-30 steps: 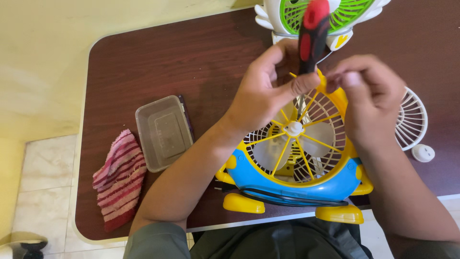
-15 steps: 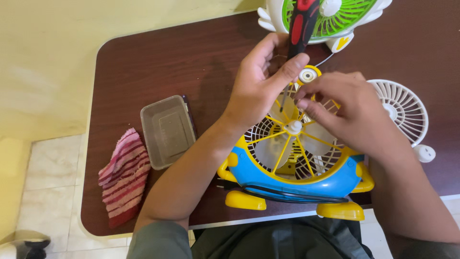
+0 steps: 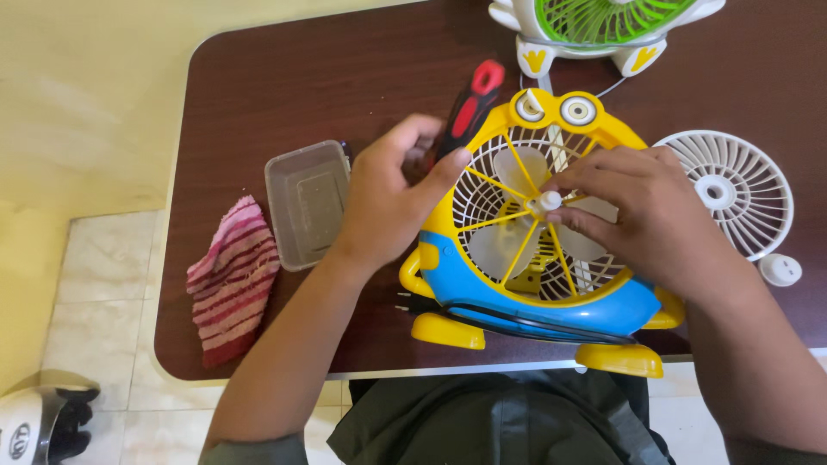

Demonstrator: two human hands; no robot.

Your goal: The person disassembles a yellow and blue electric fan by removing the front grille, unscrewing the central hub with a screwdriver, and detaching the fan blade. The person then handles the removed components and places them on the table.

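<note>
The fingertips (image 3: 564,200) of the right hand (image 3: 642,215) are pinched together on the small white cap (image 3: 546,202) at the hub of the yellow front grille (image 3: 517,172), right of centre in the frame. The left hand (image 3: 388,202) is curled shut around a screwdriver (image 3: 469,112) with a red and black handle, thumb pressed along it, just left of the grille's rim.

The yellow and blue fan (image 3: 534,232) lies on its back at the lower middle of the brown table (image 3: 284,86), its face turned up toward the camera. Its long axis runs from the two yellow feet (image 3: 444,331) at the table's near edge up to the pair of round eyes (image 3: 556,109) toward the top of the frame. The screwdriver slants from the left hand toward the upper right; its tip is hidden behind the hand, so where it points cannot be told.

As for progress, the grille is on the fan and the pale blades (image 3: 500,250) sit behind it, so the fan looks whole; only the hub cap is being handled. A loose white grille (image 3: 732,189) and a small white knob (image 3: 780,269) lie at the right. A clear plastic box (image 3: 308,202) and a striped pink cloth (image 3: 231,275) lie at the left, and a green and white fan (image 3: 603,26) stands at the top edge.
</note>
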